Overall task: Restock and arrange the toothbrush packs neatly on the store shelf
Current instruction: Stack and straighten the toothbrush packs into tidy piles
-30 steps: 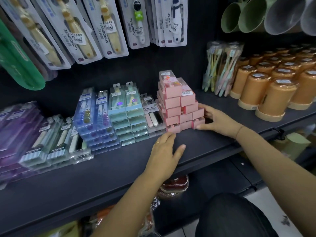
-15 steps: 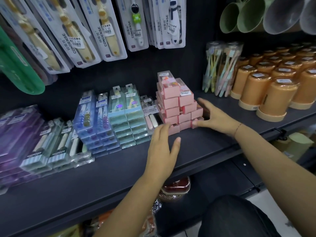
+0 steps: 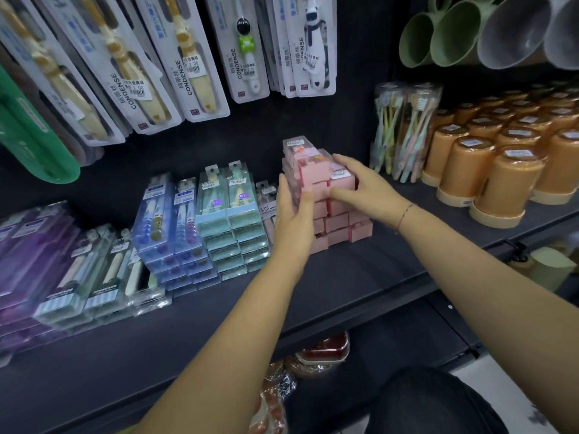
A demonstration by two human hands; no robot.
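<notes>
**Work item.** The stack of pink box-shaped toothbrush packs with clear plastic tops (image 3: pixel 336 222) is standing on the black metal shelf (image 3: pixel 344 277), towards the rear. It is sitting in side-by-side columns, and the uppermost packs are lying slightly askew.

**Left hand.** The left hand (image 3: pixel 291 214) is lying against the left side of the pink stack. Its fingers are extended upward and held together, and its thumb is resting across the front face of one pack. The hand is flat, pressing rather than clasping.

**Right hand.** The right hand (image 3: pixel 365 186) is covering the top right corner of the pink stack. Its fingers are curving over the uppermost packs and its thumb is pressing on the front face, so the hand is gripping those packs. A thin cord bracelet (image 3: pixel 404 214) is sitting on the right wrist.

**Adjacent stock, same shelf.**
- A clear pack labelled SOFT TOOTHBRUSH (image 3: pixel 266 203) is standing just left of the pink stack.
- Further left, in order, these stacks are lying in overlapping rows:
  - teal toothbrush packs (image 3: pixel 233 227)
  - blue toothbrush packs (image 3: pixel 169 227)
  - clear packs with striped bases (image 3: pixel 94 283)
  - purple packs (image 3: pixel 28 245)
- To the right, well apart from the pink stack, clear bags of pastel toothbrushes (image 3: pixel 404 133) are standing upright.
- Orange plastic tumblers with cream bases (image 3: pixel 488 183) are standing beside the bags.

**Above the shelf.** White blister cards marked CONDENSE (image 3: pixel 188 57) are hanging on the back panel. Green and grey mugs (image 3: pixel 454 29) are lying on their sides at the upper right.
</notes>
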